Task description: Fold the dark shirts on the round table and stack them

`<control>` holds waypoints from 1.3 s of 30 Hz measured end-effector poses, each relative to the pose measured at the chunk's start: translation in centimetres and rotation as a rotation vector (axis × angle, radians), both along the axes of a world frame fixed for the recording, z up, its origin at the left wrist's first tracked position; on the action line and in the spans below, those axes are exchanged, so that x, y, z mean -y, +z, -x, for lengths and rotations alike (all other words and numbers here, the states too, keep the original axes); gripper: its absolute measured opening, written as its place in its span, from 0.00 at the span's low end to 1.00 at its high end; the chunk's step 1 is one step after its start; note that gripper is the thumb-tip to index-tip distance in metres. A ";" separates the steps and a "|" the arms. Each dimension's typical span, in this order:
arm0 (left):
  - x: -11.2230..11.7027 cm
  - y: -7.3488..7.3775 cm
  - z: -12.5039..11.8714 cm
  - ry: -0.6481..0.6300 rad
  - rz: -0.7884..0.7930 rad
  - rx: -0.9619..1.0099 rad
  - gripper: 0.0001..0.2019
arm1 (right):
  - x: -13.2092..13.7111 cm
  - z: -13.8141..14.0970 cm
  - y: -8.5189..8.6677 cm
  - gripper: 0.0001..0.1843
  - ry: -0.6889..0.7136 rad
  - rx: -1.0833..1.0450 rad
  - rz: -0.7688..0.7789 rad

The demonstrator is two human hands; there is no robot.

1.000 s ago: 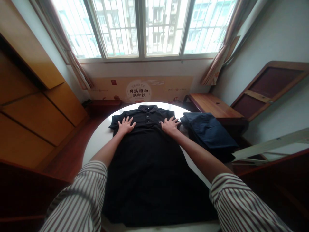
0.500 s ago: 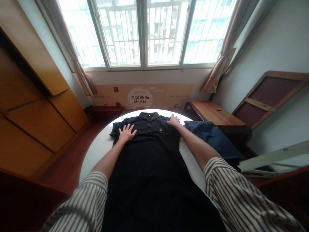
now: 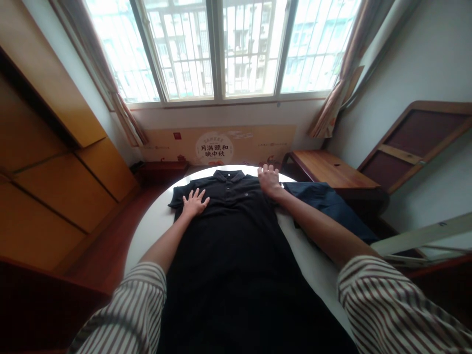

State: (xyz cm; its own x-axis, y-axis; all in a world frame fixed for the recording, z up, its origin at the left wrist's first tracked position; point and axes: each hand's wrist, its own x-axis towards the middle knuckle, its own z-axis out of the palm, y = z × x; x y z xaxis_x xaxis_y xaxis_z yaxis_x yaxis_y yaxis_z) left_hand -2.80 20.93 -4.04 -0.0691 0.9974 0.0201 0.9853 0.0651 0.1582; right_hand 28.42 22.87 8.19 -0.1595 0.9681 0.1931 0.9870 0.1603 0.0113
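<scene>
A black polo shirt (image 3: 224, 236) lies spread on a round white table (image 3: 155, 231), collar away from me. My left hand (image 3: 194, 202) rests flat on the chest near the left sleeve, fingers spread and holding nothing. My right hand (image 3: 269, 179) lies at the far edge of the other shoulder, its fingers reaching the table. That shoulder's sleeve is hidden under or beside the hand. Striped rolled sleeves cover both my forearms near the bottom of the view.
A folded navy garment (image 3: 328, 209) lies at the table's right edge, beside a low wooden bench (image 3: 332, 169). A printed poster (image 3: 217, 147) lines the wall under the barred window. Wooden cabinets (image 3: 51, 187) stand at the left.
My right hand has slid up and outward from the chest to the shoulder edge. My left hand stays on the shirt, and the view has tilted slightly.
</scene>
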 end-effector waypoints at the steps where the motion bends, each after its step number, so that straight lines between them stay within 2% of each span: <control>1: 0.1 0.1 0.0 -0.001 -0.002 -0.002 0.34 | 1.9 0.1 -0.1 0.20 0.053 0.010 0.017; 4: 0.5 0.4 -0.3 0.006 -0.023 0.003 0.32 | 9.5 -0.3 -1.1 0.16 0.264 0.032 0.081; 6: 0.9 0.9 -0.7 0.007 -0.077 0.015 0.29 | 15.6 -1.5 -2.1 0.16 0.534 0.037 0.164; 7: 1.2 1.2 -0.9 -0.001 -0.126 0.018 0.27 | 18.6 -2.2 -2.5 0.16 0.622 0.008 0.209; 10: 3.1 2.3 -1.8 -0.101 -0.292 0.021 0.18 | 26.2 -4.9 -3.8 0.20 0.766 -0.126 0.302; 12: 5.9 3.3 -2.4 -0.249 -0.335 0.075 0.15 | 29.7 -6.8 -4.7 0.28 0.788 -0.182 0.301; 14: 10.6 4.4 -3.0 -0.463 -0.314 0.176 0.13 | 32.1 -8.4 -6.1 0.33 0.786 -0.187 0.255; 15: 13.5 4.9 -3.4 -0.588 -0.293 0.230 0.12 | 33.0 -9.0 -6.9 0.32 0.781 -0.180 0.207; 17: 20.1 5.8 -3.9 -0.777 -0.219 0.268 0.11 | 34.3 -9.8 -8.4 0.25 0.767 -0.161 0.081; 19: 26.6 6.3 -4.4 -0.899 -0.130 0.258 0.11 | 35.3 -10.0 -9.5 0.19 0.763 -0.154 -0.045; 21: 31.7 5.9 -4.5 -0.947 -0.120 0.224 0.21 | 36.0 -9.9 -10.0 0.17 0.771 -0.154 -0.116; 23: 34.8 4.7 -4.2 -0.921 -0.182 0.180 0.25 | 36.4 -9.7 -10.1 0.17 0.808 -0.157 -0.155; 26: 36.4 2.4 -2.8 -0.867 -0.298 0.146 0.20 | 36.4 -9.4 -10.1 0.21 0.855 -0.186 -0.207; 29: 36.4 1.3 -1.5 -0.843 -0.320 0.226 0.21 | 35.8 -9.1 -10.0 0.19 0.759 -0.290 -0.227; 31: 36.3 2.0 -1.3 -0.778 -0.303 0.337 0.19 | 35.1 -8.7 -9.6 0.15 0.669 -0.348 -0.270; 33: 36.2 3.6 -1.4 -0.717 -0.304 0.418 0.16 | 34.2 -8.4 -9.0 0.13 0.650 -0.368 -0.347; 36: 36.0 6.0 -1.6 -0.710 -0.335 0.433 0.14 | 33.1 -8.1 -7.7 0.09 0.748 -0.322 -0.422; 39: 36.0 6.8 -1.0 -0.749 -0.346 0.400 0.16 | 32.8 -8.6 -6.6 0.11 0.835 -0.217 -0.415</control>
State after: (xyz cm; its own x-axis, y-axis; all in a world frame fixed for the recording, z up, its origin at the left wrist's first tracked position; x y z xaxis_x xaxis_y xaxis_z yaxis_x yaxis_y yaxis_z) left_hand -1.75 -15.09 2.75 0.5269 0.7274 0.4396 0.6184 -0.6829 0.3888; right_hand 37.04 -9.95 1.64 -0.6879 0.4059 0.6017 0.5433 0.8377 0.0561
